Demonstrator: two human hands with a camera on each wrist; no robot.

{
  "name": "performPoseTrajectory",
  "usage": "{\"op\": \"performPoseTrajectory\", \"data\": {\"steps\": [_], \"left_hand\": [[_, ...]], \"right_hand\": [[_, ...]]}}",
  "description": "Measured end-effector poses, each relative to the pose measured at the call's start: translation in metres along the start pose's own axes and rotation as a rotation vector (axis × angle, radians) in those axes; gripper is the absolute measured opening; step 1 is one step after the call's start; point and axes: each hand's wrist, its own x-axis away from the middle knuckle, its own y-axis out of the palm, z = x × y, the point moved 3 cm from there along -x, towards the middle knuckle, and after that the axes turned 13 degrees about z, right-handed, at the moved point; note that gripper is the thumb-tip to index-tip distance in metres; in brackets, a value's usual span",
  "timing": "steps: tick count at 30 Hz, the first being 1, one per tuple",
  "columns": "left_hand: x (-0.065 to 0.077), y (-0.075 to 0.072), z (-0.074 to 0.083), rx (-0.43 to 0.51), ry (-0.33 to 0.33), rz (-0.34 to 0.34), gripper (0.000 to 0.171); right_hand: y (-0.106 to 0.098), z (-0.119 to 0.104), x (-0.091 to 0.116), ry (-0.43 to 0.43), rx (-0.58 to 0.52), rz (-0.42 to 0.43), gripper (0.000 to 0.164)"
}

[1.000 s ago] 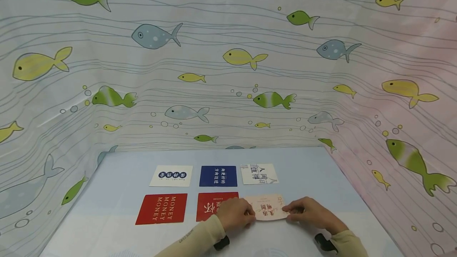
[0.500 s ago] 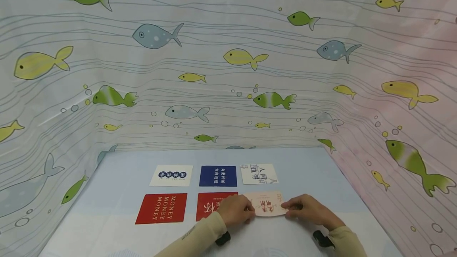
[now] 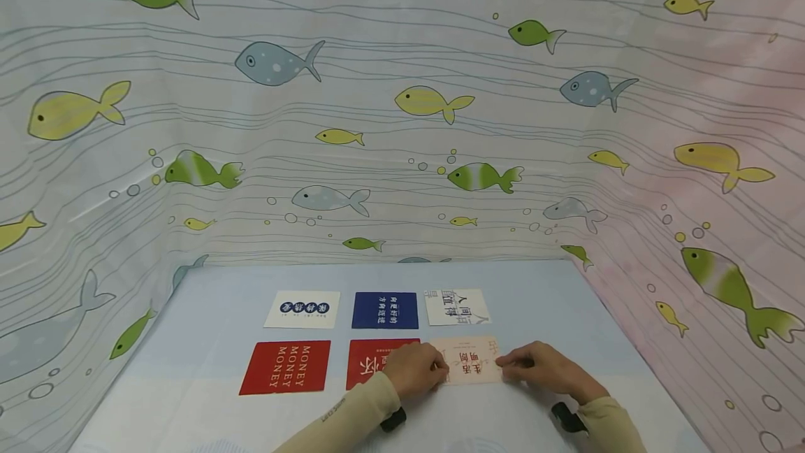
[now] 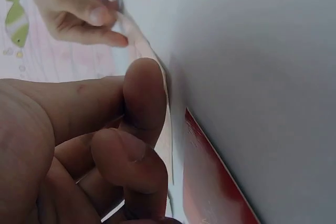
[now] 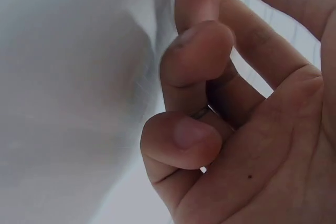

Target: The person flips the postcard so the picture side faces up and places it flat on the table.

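A pale pink card (image 3: 468, 361) with red characters lies in the nearer row in the head view, almost flat. My left hand (image 3: 411, 371) pinches its left edge, while my right hand (image 3: 544, 370) pinches the right edge. Partly covered by the left hand is a red card (image 3: 365, 366) with white characters. In the left wrist view, the pink card's edge runs past the left fingertips (image 4: 146, 87) towards the other hand. Curled fingers of the right hand (image 5: 247, 124) fill much of the right wrist view, where I cannot make out the card.
Behind lie a white card with blue ovals (image 3: 302, 310), a dark blue card (image 3: 385, 310) and a white card with blue characters (image 3: 457, 307). A red MONEY card (image 3: 285, 368) is at the near left of the table (image 3: 189, 341). Fish-print cloth (image 3: 377, 159) surrounds it.
The pink card's near edge, bowed earlier, now looks straight and the card flatter. Both hands moved slightly away from me at first and have stayed nearly still since. The other cards have not moved.
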Motion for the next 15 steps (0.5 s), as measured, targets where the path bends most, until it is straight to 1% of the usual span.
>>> {"op": "performPoseTrajectory", "data": {"steps": [4,10,13,15], "left_hand": [[-0.0013,0.0021,-0.0010,-0.016,0.006,0.009,0.008],[-0.0027,0.0023,-0.0016,-0.033,0.008,0.013,0.006],[-0.0038,0.0013,-0.0020,-0.019,-0.001,0.028,0.007],[-0.0052,-0.0016,-0.0024,0.004,-0.012,0.054,0.011]], "right_hand": [[-0.0019,-0.0001,0.0012,0.020,0.010,0.012,0.024],[-0.0029,-0.0033,0.0005,0.014,0.041,0.052,0.025],[-0.0051,-0.0059,-0.0037,-0.007,0.096,0.127,0.026],[-0.0078,-0.0092,-0.0080,-0.029,0.132,0.216,0.026]]}}
